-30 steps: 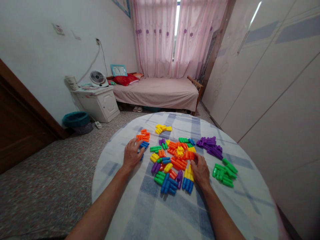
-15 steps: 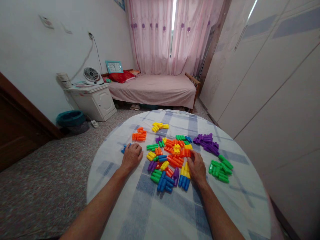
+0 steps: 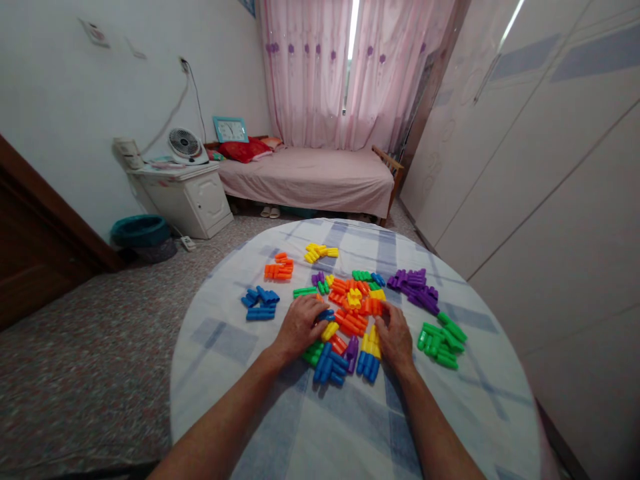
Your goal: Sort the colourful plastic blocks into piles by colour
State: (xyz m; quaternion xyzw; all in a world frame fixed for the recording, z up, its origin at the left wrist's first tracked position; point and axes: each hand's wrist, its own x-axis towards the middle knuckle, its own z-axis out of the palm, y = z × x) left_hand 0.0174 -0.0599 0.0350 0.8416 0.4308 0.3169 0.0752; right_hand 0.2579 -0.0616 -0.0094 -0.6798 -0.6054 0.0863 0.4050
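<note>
Blocks (image 3: 350, 313) of mixed colours lie heaped at the middle of the round table (image 3: 300, 427), and both of our hands rest on the near edge of that heap. Our left hand (image 3: 300, 327) lies palm down on its left side, fingers loosely curled over blue (image 3: 327, 315) and yellow (image 3: 330, 331) pieces; we cannot tell whether it grips any one of them. Our right hand (image 3: 395, 340) lies palm down on the right side, fingertips touching the orange pieces (image 3: 373, 307) and the yellow-and-blue cluster (image 3: 371, 353) just beside the thumb; again no clear grasp shows. The heap sits straight ahead of our fingers, away from the body, with most pieces lying flat and their long axes pointing various ways, so neither hand has a common line to follow. The left hand is nearer to the blue group (image 3: 260, 303), which lies apart to the left of the heap; the right hand is nearer to the green group (image 3: 443, 343) at the right. Farther off sit an orange group (image 3: 279, 270), a yellow group (image 3: 317, 253) and a purple group (image 3: 415, 287), each set apart from the heap. Beyond the table we see a bed (image 3: 310, 180), a cabinet (image 3: 185, 200) and a wardrobe (image 3: 550, 167).
</note>
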